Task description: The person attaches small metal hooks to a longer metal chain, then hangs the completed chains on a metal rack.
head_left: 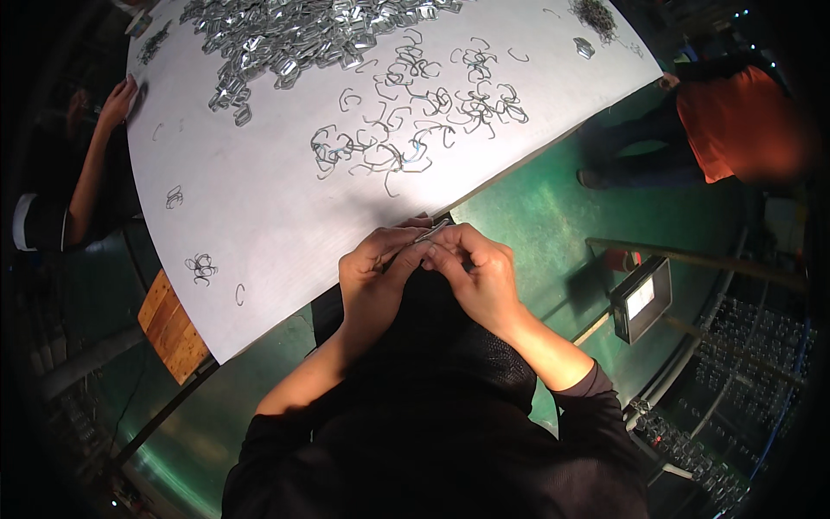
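Observation:
At the near edge of the white table, my left hand (380, 268) and my right hand (474, 266) meet with fingers pinched together. Between the fingertips sits a small silvery metal piece (435, 230), mostly covered, so its exact kind does not show. Beyond the hands, many thin bent wire hooks (393, 160) lie loosely scattered. Farther back is a large heap of shiny metal buckle-like frames (285, 39).
The white table (259, 199) has small wire clusters (201, 268) at left. A wooden stool (171, 329) stands below its left corner. Another person's hand (119, 102) rests on the left edge; a person in orange (735, 121) stands right. A black-framed lamp (641, 298) is at right.

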A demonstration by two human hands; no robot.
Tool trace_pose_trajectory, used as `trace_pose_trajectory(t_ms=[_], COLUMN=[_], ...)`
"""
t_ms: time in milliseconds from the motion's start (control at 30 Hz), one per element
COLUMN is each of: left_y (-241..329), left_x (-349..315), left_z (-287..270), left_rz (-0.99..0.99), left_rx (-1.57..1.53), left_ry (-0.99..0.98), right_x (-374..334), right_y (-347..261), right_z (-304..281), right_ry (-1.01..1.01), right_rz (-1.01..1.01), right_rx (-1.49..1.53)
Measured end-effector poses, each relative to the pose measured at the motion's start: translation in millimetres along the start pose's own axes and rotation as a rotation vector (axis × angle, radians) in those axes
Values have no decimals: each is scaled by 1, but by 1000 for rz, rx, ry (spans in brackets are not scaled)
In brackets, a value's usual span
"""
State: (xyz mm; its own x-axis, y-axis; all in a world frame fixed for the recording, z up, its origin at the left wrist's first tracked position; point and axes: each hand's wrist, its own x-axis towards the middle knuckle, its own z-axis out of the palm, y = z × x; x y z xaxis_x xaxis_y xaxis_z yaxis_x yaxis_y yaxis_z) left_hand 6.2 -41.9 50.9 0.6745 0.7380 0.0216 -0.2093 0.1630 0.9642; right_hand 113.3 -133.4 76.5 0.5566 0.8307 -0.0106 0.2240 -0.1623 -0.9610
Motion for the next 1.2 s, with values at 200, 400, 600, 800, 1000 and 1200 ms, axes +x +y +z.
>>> trace_pose_trajectory(t_ms=[200, 400, 600, 800, 1000, 1200], left_y=[-3, -10, 1, 4, 4, 4], left_x=[1, -2, -7, -10, -8, -10], left_z=[-9, -16, -15, -19, -20, -22], left_rz=[97, 77, 61, 33, -60, -10], left_rx=[343, 270, 232, 223, 214, 213], left_ry=[60, 15, -8, -25, -33, -46], right_x=[8, 109, 194, 203, 181, 198], right_y=[2, 33, 49, 75, 63, 59], right_z=[-18, -54, -37, -29, -43, -22], right_ry=[-17, 167, 38, 43, 13, -16], right_rz=[132, -66, 301, 3, -34, 27], right_rx=[3, -459, -876, -1037, -841, -860])
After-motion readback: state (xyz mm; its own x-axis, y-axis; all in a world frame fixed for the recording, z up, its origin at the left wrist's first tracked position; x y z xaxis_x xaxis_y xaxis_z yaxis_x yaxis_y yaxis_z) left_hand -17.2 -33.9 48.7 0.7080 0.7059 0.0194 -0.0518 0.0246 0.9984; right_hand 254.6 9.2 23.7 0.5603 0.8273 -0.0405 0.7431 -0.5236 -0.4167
